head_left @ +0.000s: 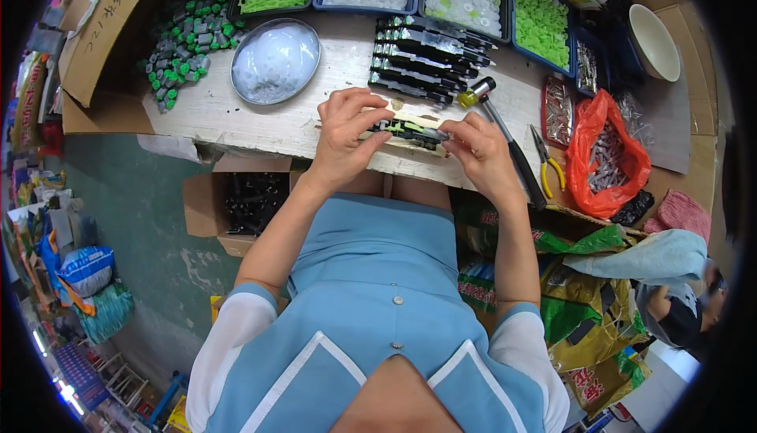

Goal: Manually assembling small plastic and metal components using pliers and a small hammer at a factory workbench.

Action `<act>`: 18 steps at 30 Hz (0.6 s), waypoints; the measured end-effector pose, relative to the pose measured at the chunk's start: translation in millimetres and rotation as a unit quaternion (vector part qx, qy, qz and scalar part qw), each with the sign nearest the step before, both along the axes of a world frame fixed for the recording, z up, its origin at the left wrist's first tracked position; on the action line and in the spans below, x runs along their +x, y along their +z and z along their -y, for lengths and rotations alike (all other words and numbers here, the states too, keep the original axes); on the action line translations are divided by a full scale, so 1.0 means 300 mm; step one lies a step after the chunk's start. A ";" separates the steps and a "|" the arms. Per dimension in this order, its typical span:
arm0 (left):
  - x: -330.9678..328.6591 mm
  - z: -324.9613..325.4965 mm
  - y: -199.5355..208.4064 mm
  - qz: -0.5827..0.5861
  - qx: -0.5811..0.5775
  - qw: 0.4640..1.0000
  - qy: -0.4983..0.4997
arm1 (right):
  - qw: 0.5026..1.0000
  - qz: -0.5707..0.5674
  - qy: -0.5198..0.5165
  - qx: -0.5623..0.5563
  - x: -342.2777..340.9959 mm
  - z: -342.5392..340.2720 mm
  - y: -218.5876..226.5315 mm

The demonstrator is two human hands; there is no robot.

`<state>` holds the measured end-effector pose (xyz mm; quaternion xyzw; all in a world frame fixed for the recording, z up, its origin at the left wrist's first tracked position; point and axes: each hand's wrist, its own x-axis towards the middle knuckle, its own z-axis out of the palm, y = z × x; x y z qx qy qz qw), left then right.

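Note:
Both hands hold a narrow black and bright green plastic assembly (412,131) at the front edge of the worktable. My left hand (347,129) pinches its left end between thumb and fingers. At the other end, the thumb and fingers of my right hand (479,153) grip a greyish tip. Its exact kind is unclear, and my fingers cover both ends. Just beyond lies a row of similar black assemblies (426,58), placed side by side. A hammer (516,157) with a yellow and black head rests close to my right hand, beside yellow-handled pliers (544,161).
Grey-green caps (189,39) spill from a cardboard box (110,39) at far left. A metal bowl (234,70) holds translucent pieces. Trays (367,10) of green and white parts line the back. A red bag (583,173) of grey parts stands right. Another person (670,311) shows at far right.

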<state>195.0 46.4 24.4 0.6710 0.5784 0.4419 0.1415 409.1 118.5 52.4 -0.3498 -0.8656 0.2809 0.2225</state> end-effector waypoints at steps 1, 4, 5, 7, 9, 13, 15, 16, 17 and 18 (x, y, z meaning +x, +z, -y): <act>0.005 0.000 -0.008 0.001 0.001 1.000 -0.001 | 1.000 0.017 -0.010 -0.015 0.001 -0.004 -0.001; 0.029 -0.010 -0.027 -0.014 -0.023 0.999 0.034 | 0.999 0.029 -0.004 -0.031 -0.004 -0.015 -0.003; 0.035 -0.016 -0.037 -0.024 -0.025 0.999 0.041 | 0.999 0.029 -0.004 -0.032 -0.005 -0.017 -0.002; 0.040 -0.022 -0.042 -0.033 -0.027 0.998 0.047 | 0.996 0.039 -0.004 -0.076 -0.006 -0.021 0.001; 0.042 -0.023 -0.040 -0.033 -0.041 0.997 0.055 | 0.996 0.035 -0.001 -0.086 -0.009 -0.027 0.001; 0.043 -0.024 -0.038 -0.037 -0.046 0.997 0.059 | 0.993 0.039 -0.002 -0.110 -0.018 -0.031 0.021; 0.041 -0.024 -0.038 -0.032 -0.046 0.997 0.057 | 0.993 0.037 0.002 -0.110 -0.024 -0.031 0.028; 0.042 -0.024 -0.038 -0.032 -0.047 0.997 0.056 | 0.993 0.034 0.005 -0.110 -0.025 -0.032 0.030; 0.042 -0.024 -0.039 -0.030 -0.048 0.997 0.056 | 0.993 0.034 0.005 -0.110 -0.024 -0.034 0.032; 0.042 -0.023 -0.039 -0.028 -0.051 0.997 0.056 | 0.993 0.038 0.012 -0.109 -0.021 -0.035 0.033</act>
